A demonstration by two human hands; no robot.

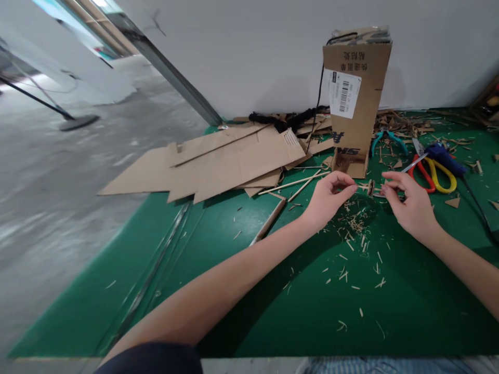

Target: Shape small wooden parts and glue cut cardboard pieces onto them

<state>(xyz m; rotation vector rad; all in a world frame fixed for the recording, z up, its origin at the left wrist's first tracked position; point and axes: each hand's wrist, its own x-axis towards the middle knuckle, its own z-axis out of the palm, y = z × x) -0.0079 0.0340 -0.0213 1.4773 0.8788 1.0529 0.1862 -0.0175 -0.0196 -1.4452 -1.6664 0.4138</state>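
Note:
Between my two hands is a thin wooden stick with a small round cardboard piece (pixel 371 187) around its middle. My left hand (pixel 329 200) pinches the stick's left end between thumb and fingers. At the other end, the thumb and fingers of my right hand (pixel 411 202) close on the stick. Just behind stands a tall cardboard box (pixel 356 98) with a white label and an opening near its base. Wood shavings (pixel 355 224) lie on the green table (pixel 273 306) below my hands.
Flat cardboard sheets (pixel 237 161) and thin sticks (pixel 294 183) lie left of the box. To the right are teal pliers (pixel 389 136), red-and-yellow-handled scissors (pixel 440 176) and a blue glue gun (pixel 446 157) with a cable. A knife-like tool (pixel 268 222) lies near my left forearm.

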